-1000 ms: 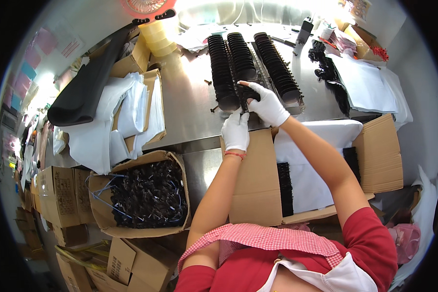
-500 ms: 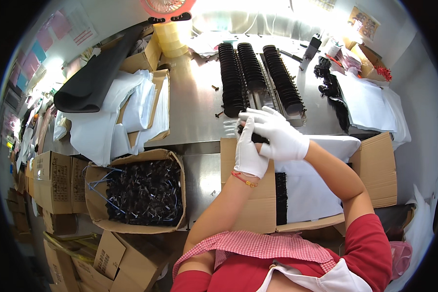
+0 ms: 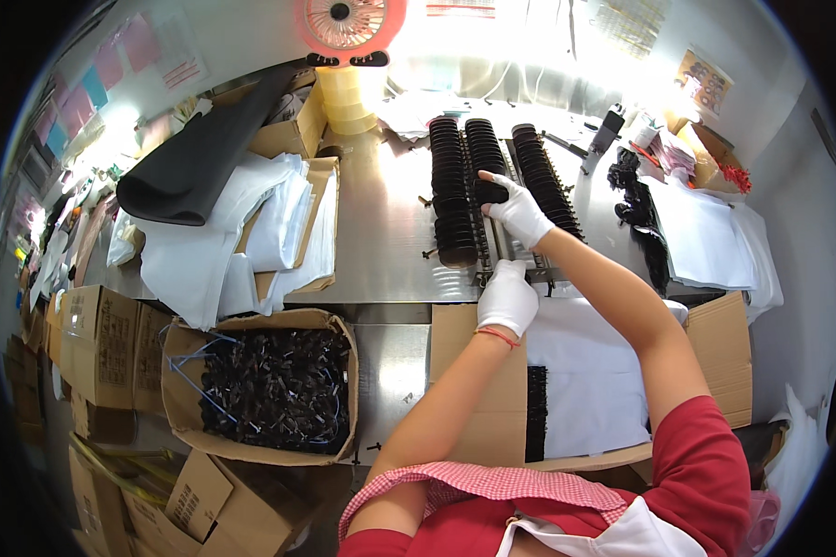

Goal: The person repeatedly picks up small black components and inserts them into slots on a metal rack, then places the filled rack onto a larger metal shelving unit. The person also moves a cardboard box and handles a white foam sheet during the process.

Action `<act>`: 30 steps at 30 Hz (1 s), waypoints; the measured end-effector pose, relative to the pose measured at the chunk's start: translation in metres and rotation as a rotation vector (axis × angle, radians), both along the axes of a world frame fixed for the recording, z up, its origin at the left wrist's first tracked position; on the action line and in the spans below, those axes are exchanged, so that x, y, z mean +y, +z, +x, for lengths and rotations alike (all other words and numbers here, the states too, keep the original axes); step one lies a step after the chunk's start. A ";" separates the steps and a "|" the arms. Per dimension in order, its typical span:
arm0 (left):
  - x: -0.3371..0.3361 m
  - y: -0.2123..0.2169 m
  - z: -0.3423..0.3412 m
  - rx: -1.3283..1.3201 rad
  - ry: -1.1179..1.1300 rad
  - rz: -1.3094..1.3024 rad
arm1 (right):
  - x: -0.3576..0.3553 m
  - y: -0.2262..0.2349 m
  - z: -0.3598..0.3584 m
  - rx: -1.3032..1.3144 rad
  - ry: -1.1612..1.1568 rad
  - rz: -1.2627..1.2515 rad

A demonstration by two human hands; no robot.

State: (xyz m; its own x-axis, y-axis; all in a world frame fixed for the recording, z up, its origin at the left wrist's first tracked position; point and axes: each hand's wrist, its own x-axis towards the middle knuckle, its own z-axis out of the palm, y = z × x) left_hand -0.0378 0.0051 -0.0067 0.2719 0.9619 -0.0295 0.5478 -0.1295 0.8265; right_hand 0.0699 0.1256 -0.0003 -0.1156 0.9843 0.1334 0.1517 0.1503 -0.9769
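Note:
Three rows of thin black rounded discs stand on edge in a metal rack on the steel table: a left row point(image 3: 450, 190), a middle row point(image 3: 484, 148) and a right row point(image 3: 541, 172). My right hand point(image 3: 522, 215), in a white glove, pinches a black disc point(image 3: 490, 191) between thumb and fingers at the near end of the middle row. Below it, my left hand point(image 3: 508, 302), also gloved, is closed at the front end of the metal rack point(image 3: 541, 276). What its fingers grip is hidden.
An open carton point(image 3: 478, 395) lined with white sheets lies below my hands. Left of it sits a box of black parts point(image 3: 274, 390). White sheets point(image 3: 195, 237) and a rolled black mat point(image 3: 172, 181) lie farther left. Black pieces point(image 3: 639, 209) are right of the rack.
My hands were together over the carton, around black pieces. Now they are apart: the right has moved forward to the middle row with a disc, the left to the rack's front end.

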 end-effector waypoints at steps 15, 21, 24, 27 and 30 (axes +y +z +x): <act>0.001 0.008 -0.007 -1.466 0.115 -0.690 | -0.059 0.072 -0.006 -0.753 0.002 0.395; -0.001 0.032 -0.006 -1.639 0.294 -0.760 | -0.067 0.085 0.023 -0.667 0.281 0.349; 0.007 0.017 -0.013 -1.158 0.205 -0.570 | 0.008 0.058 0.027 -0.497 -0.067 0.178; 0.008 0.000 -0.003 -0.376 0.174 -0.074 | 0.076 0.021 0.034 -0.167 -0.049 -0.013; 0.004 -0.018 -0.005 -0.225 0.106 0.057 | 0.083 0.019 0.014 0.074 0.153 -0.274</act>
